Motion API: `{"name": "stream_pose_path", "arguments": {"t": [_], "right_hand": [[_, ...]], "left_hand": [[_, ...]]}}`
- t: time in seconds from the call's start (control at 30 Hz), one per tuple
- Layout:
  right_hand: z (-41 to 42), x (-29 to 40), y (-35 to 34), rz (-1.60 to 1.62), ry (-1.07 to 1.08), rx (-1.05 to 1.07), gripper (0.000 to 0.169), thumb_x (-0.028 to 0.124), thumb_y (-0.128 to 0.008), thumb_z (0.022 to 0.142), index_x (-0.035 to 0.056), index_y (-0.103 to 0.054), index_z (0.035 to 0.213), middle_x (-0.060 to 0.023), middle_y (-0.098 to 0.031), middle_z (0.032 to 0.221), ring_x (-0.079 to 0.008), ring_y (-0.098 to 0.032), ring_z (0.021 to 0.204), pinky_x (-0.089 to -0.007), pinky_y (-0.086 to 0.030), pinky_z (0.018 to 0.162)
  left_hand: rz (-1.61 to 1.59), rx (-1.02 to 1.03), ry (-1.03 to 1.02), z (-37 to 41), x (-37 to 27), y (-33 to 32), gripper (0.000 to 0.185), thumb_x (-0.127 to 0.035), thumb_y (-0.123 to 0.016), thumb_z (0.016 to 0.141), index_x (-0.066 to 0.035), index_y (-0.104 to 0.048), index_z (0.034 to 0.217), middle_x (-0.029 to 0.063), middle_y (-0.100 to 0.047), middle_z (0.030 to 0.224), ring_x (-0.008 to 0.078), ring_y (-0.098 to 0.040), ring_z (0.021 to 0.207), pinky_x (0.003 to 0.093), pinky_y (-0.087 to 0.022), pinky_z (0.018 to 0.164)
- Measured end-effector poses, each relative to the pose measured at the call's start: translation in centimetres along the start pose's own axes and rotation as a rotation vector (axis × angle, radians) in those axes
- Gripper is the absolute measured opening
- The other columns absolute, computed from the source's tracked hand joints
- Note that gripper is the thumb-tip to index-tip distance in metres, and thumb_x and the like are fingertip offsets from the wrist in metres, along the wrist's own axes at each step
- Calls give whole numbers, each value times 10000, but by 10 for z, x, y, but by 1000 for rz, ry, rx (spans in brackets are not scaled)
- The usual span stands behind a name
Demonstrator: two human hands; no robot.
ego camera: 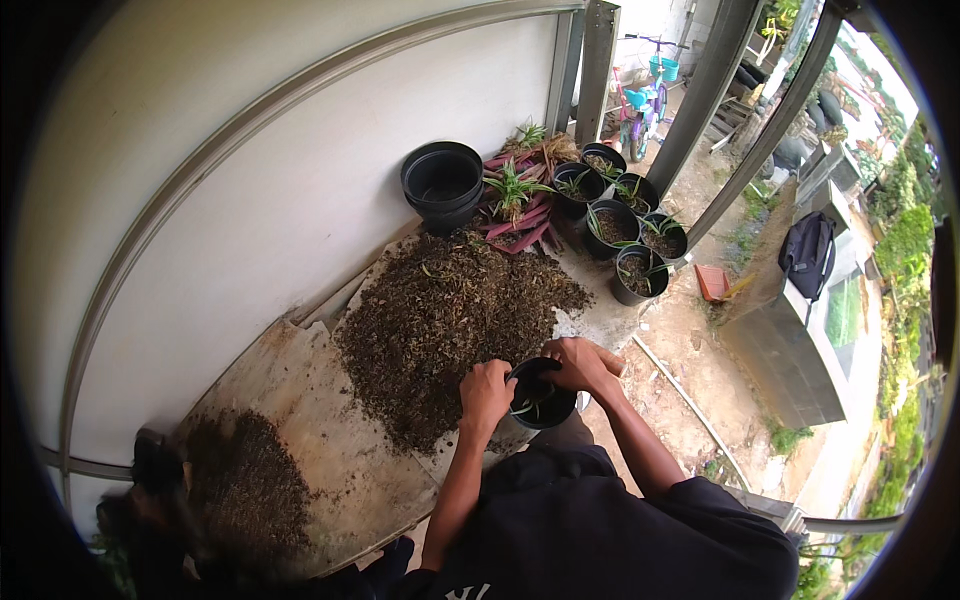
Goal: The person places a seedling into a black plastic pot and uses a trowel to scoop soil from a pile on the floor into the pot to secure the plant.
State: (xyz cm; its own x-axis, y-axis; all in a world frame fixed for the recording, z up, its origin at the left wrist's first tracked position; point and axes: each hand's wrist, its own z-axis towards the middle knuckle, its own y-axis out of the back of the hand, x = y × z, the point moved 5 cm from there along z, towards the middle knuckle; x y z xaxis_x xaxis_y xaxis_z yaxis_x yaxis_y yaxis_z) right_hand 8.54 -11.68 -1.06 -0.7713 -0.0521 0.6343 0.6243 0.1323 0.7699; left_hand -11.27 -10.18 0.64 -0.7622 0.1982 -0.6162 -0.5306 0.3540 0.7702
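A black plastic plant pot (541,414) is between my hands at the table's near edge, with a few narrow green leaves (529,409) inside it. My left hand (484,391) grips the pot's left rim, thumb towards the opening. Over the far right rim bends my right hand (579,364), its fingertips reaching inside and partly hidden. A brown, round-ended wooden piece (611,361) sticks out beside that hand; whether the hand holds it I cannot tell. Just beyond the pot, a heap of dark potting mix (457,322) spreads over the worktable (360,480).
Several potted seedlings (636,279) stand at the far right. Stacked empty black pots (442,180) are by the white wall panel (315,165), beside loose purple-leaved plants (525,225). A smaller soil heap (247,480) lies left, near a blurred dark figure. Metal posts (701,97) border the right.
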Motion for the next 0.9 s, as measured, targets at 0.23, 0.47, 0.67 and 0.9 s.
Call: {"name": "stream_pose_path", "arguments": {"t": [0.23,0.47,0.67,0.9], "right_hand": [[13,1,-20,-85,-93,-79,236,189,-782,744,31,-757,917,-214,-750,868,-405,-741,846,-490,-593,771],[14,5,-26,-93,-267,-119,154,133,-749,763,27,-736,874,-259,-728,843,-451,-731,826,-528,-586,722],[18,-6,-40,-262,-317,-165,104,104,-711,802,16,-722,857,-296,-719,871,-482,-727,852,-541,-597,733],[26,-9,-35,23,-51,-22,225,156,-752,730,6,-731,896,-244,-730,860,-430,-734,845,-497,-586,762]], "left_hand": [[-333,-185,-299,16,2,-7,239,-232,-707,986,4,-717,956,201,-711,904,415,-704,877,495,-542,753],[-609,-220,-51,27,17,-49,473,-371,-540,1096,39,-670,900,206,-631,751,370,-636,697,449,-474,654],[-842,-251,55,31,30,-65,591,-409,-444,1118,75,-702,898,176,-694,800,256,-671,792,409,-501,766],[-902,-192,69,31,27,-59,614,-444,-460,1109,68,-689,860,159,-681,799,234,-644,805,395,-490,777]]}}
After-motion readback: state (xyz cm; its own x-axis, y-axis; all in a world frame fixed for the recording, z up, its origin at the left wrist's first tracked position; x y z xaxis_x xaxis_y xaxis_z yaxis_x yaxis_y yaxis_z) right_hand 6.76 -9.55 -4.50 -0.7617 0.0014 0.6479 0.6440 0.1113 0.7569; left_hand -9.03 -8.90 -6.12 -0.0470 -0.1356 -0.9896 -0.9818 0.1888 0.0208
